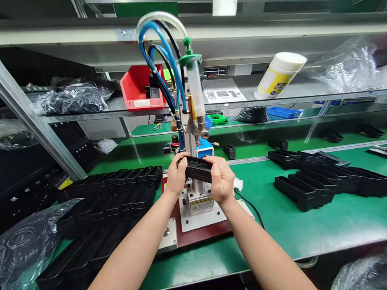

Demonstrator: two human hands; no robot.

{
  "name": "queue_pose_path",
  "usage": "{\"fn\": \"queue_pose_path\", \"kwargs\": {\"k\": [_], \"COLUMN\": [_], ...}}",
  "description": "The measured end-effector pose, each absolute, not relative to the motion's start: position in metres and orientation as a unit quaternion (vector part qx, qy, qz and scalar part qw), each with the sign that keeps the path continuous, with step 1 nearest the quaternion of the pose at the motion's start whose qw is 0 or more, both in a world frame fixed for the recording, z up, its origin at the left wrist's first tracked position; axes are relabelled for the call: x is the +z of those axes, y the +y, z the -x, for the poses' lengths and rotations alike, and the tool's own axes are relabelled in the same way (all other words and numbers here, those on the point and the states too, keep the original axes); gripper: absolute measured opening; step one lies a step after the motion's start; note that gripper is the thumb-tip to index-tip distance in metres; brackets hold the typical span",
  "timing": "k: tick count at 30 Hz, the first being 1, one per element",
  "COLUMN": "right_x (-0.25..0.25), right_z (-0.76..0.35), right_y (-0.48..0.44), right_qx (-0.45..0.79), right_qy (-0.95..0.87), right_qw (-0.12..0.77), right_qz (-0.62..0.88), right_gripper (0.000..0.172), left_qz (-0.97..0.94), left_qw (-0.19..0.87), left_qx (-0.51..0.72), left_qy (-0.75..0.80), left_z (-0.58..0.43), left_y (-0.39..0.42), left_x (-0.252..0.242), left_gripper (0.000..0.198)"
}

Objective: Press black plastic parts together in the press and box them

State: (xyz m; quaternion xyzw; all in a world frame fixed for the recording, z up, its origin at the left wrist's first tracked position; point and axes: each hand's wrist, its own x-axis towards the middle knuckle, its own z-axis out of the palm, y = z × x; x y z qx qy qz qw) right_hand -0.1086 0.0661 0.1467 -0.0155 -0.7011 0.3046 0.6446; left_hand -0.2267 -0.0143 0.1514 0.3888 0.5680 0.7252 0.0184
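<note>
Between both hands I hold a black plastic housing (pixel 198 169), long and hollow like a small trough. My left hand (pixel 178 173) grips its left end, thumb on the near side. The right end is pinched by my right hand (pixel 221 178). Directly behind and above the housing stands a bench dispensing machine with a clear syringe (pixel 195 85) and a metal nozzle pointing down. I cannot tell whether the housing touches the machine. Below my hands is the machine's white base plate (pixel 200 225) on a dark red board (pixel 197 239).
Rows of black housings (pixel 115 199) lie at left, and more black housings (pixel 329 179) at right, on the green bench (pixel 265 244). A shelf above carries a red bin (pixel 139 89), a wipes canister (pixel 278 77) and plastic bags (pixel 79 96). Blue hoses (pixel 153 29) loop over the machine.
</note>
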Motion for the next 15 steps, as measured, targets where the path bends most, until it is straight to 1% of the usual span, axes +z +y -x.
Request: {"fn": "queue_pose_path", "kwargs": {"k": [2,5,8,12,15], "right_x": [0.145,0.143,0.154,0.180,0.181], "right_z": [0.107,0.109,0.113,0.109,0.092], "right_y": [0.063,0.061,0.060,0.050,0.031], "right_qx": [0.316,0.344,0.350,0.352,0.366], "right_qy": [-0.705,-0.696,-0.678,-0.657,-0.655], "right_qw": [0.633,0.620,0.630,0.659,0.659], "right_qz": [0.048,0.112,0.145,0.100,0.062], "right_gripper": [0.033,0.041,0.040,0.036,0.031], "left_qz": [-0.390,-0.387,-0.370,-0.351,-0.359], "left_qw": [0.019,0.016,-0.007,-0.065,-0.089], "left_qx": [0.727,0.732,0.745,0.758,0.747], "left_qy": [0.565,0.560,0.555,0.546,0.552], "left_z": [0.227,0.226,0.224,0.217,0.203], "left_y": [-0.016,-0.012,-0.004,-0.010,-0.036], "left_x": [0.152,0.153,0.160,0.176,0.175], "left_gripper": [0.033,0.031,0.033,0.035,0.035]}}
